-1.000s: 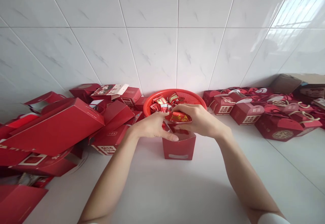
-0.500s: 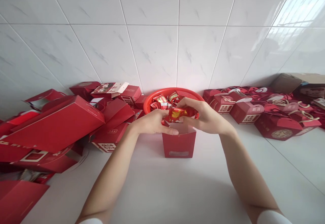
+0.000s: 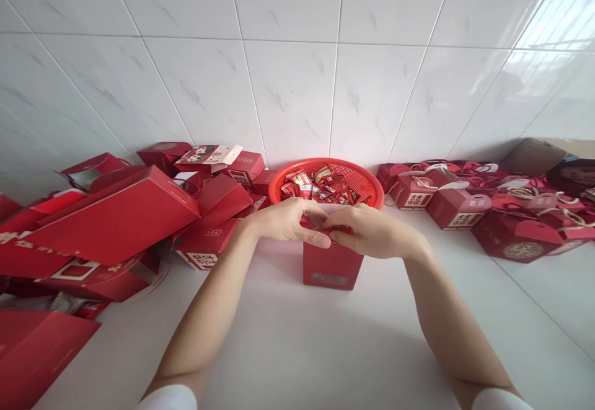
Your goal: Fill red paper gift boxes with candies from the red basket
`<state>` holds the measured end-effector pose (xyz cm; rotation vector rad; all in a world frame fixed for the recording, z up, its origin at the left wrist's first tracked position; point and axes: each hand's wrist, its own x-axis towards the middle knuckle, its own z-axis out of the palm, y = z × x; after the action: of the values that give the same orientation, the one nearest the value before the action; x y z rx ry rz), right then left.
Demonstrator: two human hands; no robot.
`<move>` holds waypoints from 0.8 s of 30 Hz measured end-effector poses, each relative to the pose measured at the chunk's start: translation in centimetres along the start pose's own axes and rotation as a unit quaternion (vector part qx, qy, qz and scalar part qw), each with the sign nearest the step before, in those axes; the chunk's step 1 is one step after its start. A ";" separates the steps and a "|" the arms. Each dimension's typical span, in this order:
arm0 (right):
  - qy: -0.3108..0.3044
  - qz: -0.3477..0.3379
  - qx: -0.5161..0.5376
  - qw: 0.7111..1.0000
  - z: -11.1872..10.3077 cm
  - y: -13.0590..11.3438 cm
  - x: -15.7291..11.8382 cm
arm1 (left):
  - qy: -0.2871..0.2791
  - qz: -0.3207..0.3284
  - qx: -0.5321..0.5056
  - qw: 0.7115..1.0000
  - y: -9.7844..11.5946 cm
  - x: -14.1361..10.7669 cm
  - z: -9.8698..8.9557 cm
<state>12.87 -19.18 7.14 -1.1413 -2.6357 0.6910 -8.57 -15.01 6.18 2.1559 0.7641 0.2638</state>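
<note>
An upright red box (image 3: 332,268) with a small window low on its front stands in the middle of the white table. At its top left edge is my left hand (image 3: 292,221), thumb and fingers closed around the rim. My right hand (image 3: 367,229) is over the box's opening, its fingers bent down into the top; what they hold, if anything, is hidden. Just behind the box, a red plastic basket (image 3: 372,180) holds several wrapped candies (image 3: 328,185).
Large red boxes (image 3: 116,214) are heaped at the left. Several small red gift boxes (image 3: 458,206), some with rope handles, stand at the right, near a brown carton (image 3: 532,157). A tiled wall (image 3: 297,100) rises behind.
My right hand has lowered to the box's opening, and the red and gold packet between my hands is out of sight. The view has shifted slightly, showing more of the basket.
</note>
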 end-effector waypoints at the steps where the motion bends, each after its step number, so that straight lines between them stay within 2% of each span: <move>1: 0.002 0.004 -0.008 1.000 0.2 -0.1 0.2 | -0.002 -0.001 0.006 1.000 0.0 -0.1 -0.1; 7: -0.051 -0.017 -0.028 0.998 1.0 0.0 0.8 | -0.001 -0.016 0.038 0.999 0.2 -0.2 -0.1; 10: -0.039 -0.030 -0.026 0.998 1.1 0.3 1.0 | 0.001 -0.008 0.043 0.999 0.3 -0.2 0.0; 19: -0.030 0.003 -0.026 0.999 1.3 0.2 1.1 | 0.019 0.020 0.046 0.999 -0.2 0.0 0.2; 24: -0.049 -0.006 0.014 0.999 0.1 -0.2 1.0 | 0.021 0.024 0.054 0.998 0.2 0.0 0.4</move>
<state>12.07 -18.60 7.17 -1.1097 -2.7018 0.7990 -8.31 -15.34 6.02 2.2793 0.7662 0.2986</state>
